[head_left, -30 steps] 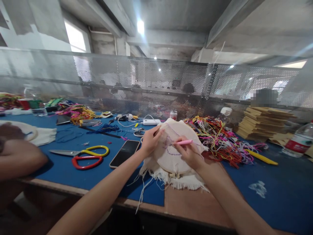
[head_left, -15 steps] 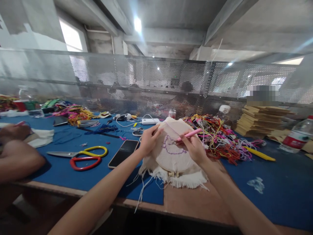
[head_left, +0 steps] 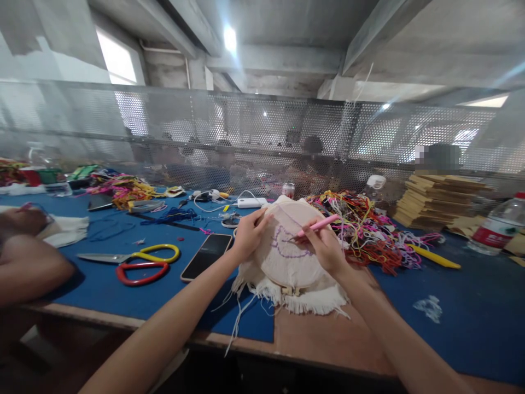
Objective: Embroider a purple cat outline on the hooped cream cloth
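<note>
My left hand [head_left: 251, 234] grips the left rim of an embroidery hoop [head_left: 289, 257] that stands tilted up on the blue table, with cream frayed cloth stretched in it. Purple stitching [head_left: 287, 246] runs across the cloth's middle. My right hand [head_left: 325, 247] holds a pink punch needle [head_left: 317, 225], its tip pressed at the stitching. Loose cloth fringe hangs below the hoop over the table's front edge.
A black phone [head_left: 206, 255] and yellow and red scissors [head_left: 137, 262] lie left of the hoop. A tangle of coloured threads [head_left: 363, 230], a yellow tool [head_left: 435, 257], stacked cardboard [head_left: 441, 203] and a water bottle [head_left: 496, 225] sit right. A neighbour's arm [head_left: 30, 268] rests far left. Perforated metal screen behind.
The hoop has tilted up so more purple stitching shows, and my right hand has raised the pink needle's rear end. The neighbour's hand at left shifted slightly.
</note>
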Available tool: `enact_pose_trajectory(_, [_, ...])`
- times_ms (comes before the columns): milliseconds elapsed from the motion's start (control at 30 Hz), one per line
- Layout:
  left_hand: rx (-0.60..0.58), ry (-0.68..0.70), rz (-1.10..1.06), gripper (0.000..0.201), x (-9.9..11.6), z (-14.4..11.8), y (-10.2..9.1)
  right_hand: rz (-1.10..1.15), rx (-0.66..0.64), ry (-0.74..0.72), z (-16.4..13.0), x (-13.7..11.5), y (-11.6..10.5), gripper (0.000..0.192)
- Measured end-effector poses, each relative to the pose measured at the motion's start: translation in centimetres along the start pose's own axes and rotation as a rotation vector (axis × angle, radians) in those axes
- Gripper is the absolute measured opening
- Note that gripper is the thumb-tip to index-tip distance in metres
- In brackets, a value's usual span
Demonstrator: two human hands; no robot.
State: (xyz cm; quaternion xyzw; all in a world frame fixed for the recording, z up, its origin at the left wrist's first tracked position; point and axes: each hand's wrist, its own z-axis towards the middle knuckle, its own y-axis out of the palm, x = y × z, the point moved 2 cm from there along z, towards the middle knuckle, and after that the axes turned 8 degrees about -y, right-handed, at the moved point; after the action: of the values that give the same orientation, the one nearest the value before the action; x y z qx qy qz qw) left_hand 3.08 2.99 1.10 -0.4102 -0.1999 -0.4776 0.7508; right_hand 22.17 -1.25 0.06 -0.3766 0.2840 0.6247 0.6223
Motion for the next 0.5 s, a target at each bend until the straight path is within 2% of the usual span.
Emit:
enact_pose_trajectory(67, [-0.003, 0.001, 0.003, 0.037, 0.1, 0.0, 0.0, -0.084, -0.031, -0.039, -0.1, 0.0, 0.1, 0.029])
enact_pose_trajectory(233, [0.017, 0.029, -0.001, 0.036, 0.8, -0.4, -0.2, -0.572, -0.179, -0.258, -0.3, -0.7, 1.1, 0.021])
enact_pose_trajectory(300, [0.024, 0.029, -0.001, 0.036, 0.9, -0.5, -0.3, -0.629, -0.192, -0.294, -0.2, -0.8, 1.4, 0.020])
enact_pose_trajectory(400, [0.028, 0.014, 0.011, 0.037, 0.8, -0.4, -0.3, -0.518, -0.122, -0.222, 0.0, -0.3, 1.0, 0.028])
enact_pose_trajectory(500, [0.033, 0.007, 0.018, 0.037, 0.6, -0.3, -0.2, -0.162, -0.027, -0.068, 0.3, 0.7, 0.2, 0.034])
